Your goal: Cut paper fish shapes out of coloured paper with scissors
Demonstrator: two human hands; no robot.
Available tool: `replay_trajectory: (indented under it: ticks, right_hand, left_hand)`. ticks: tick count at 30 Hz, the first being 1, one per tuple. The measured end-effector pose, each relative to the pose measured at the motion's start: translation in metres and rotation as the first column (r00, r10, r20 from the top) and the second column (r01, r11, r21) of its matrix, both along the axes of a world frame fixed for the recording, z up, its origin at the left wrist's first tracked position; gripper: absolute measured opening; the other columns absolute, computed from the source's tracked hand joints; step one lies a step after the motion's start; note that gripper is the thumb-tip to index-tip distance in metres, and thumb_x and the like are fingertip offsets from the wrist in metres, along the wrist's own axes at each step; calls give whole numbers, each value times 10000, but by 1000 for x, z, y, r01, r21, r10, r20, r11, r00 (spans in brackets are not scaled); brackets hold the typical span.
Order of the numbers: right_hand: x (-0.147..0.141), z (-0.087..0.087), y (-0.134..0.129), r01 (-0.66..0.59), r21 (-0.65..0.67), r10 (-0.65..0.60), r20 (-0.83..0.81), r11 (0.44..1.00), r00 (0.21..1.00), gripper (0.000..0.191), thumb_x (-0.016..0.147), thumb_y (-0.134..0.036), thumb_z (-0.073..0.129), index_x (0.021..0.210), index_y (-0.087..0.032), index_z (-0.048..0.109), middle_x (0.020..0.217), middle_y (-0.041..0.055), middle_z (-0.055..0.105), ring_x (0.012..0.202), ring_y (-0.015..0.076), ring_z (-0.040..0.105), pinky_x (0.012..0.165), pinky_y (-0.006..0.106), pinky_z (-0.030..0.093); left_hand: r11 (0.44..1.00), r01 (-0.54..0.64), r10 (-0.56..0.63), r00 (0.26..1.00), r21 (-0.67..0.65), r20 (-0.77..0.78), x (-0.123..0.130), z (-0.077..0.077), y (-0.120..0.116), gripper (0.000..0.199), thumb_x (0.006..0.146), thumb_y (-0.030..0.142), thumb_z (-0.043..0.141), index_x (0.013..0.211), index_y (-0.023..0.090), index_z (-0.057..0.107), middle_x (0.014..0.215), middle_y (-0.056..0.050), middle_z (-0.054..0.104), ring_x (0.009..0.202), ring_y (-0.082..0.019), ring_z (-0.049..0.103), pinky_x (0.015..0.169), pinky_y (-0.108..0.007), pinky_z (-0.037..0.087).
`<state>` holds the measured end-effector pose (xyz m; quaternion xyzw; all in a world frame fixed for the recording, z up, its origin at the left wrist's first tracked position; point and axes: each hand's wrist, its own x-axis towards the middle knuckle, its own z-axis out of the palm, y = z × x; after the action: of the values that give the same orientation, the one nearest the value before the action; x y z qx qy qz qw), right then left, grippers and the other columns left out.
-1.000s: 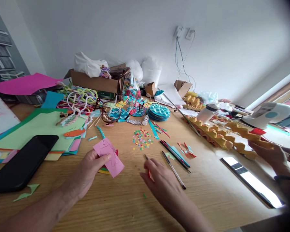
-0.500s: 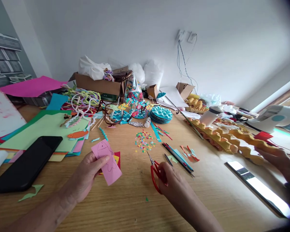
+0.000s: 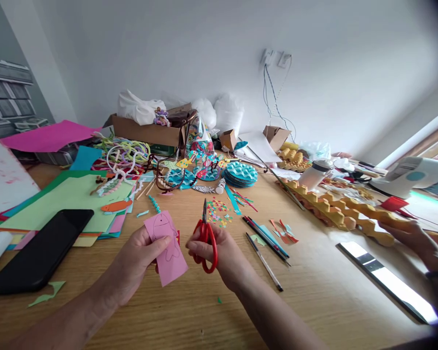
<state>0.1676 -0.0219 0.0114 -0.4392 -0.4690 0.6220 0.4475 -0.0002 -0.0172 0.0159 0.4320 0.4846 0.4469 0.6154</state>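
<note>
Between thumb and fingers, my left hand (image 3: 140, 255) grips a pink paper strip (image 3: 173, 265) with a fish outline drawn on it. Red-handled scissors (image 3: 208, 245) are in my right hand (image 3: 224, 253), blades together and pointing up and away, a short gap right of the paper. A small red and yellow paper (image 3: 178, 237) shows partly behind the pink strip. Colourful paper dots (image 3: 219, 212) lie just beyond the scissors. A pen (image 3: 264, 262) rests right of my right hand, near several pencils (image 3: 266, 238).
At the right, another person's hand (image 3: 412, 238) touches a yellow egg carton (image 3: 368, 221), beside a shiny dark-edged device (image 3: 387, 282). A black phone (image 3: 44, 248) and green paper sheets (image 3: 65, 199) lie left. Turquoise scalloped discs (image 3: 240, 173) are stacked at the back.
My right hand has lifted the scissors and moved left toward the pink paper, turning the blades upward. The pen it was covering now shows fully. My left hand has shifted slightly right with the paper.
</note>
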Motion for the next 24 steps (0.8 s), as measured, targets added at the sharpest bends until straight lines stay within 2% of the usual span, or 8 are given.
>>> replay_trajectory:
  ticks: [3,7,11,15,20,24]
  right_hand:
    - [-9,7,10,7,23,-6,-59,1000,998,296,548,-223,766,690,-164,514,619,-43,592,518,80,489,505,200,375]
    - [-13,13,17,27,43,-25,-50,999,998,292,519,-186,762,640,-166,496,558,-71,529,525,80,482,534,200,385]
    - [-11,10,20,1,86,-3,22,996,1000,222,573,-194,694,656,-175,489,560,-68,521,515,89,485,508,207,365]
    - [-11,4,20,-64,98,56,79,993,995,198,587,-208,670,670,-169,495,564,-57,524,512,87,465,500,206,345]
    - [-11,2,17,-36,82,30,62,996,998,207,619,-252,664,704,-166,497,589,-56,518,533,89,475,531,214,371]
    - [-9,4,10,-82,69,70,165,994,984,149,745,-283,566,691,-165,493,551,-47,501,521,92,457,513,207,350]
  left_hand:
    - [999,48,-49,998,-5,-40,5,2,3,175,614,302,681,736,188,628,645,22,649,571,-139,554,505,-217,422]
    - [997,76,-77,997,-26,-14,6,1,6,211,634,318,691,770,177,614,643,12,650,541,-124,541,488,-208,399]
    - [989,133,-130,990,-68,48,3,0,9,251,655,365,693,816,194,603,622,23,627,521,-118,517,451,-199,369]
    - [975,187,-181,982,-118,59,1,-4,11,246,662,380,705,757,187,586,568,26,598,486,-108,491,410,-185,315]
    - [987,118,-113,992,-106,56,-4,-9,11,194,669,328,708,720,186,587,564,45,590,482,-91,470,457,-189,357]
    - [998,-26,26,1000,-49,7,-11,-6,13,216,623,343,726,658,186,583,541,53,580,499,-97,480,475,-189,386]
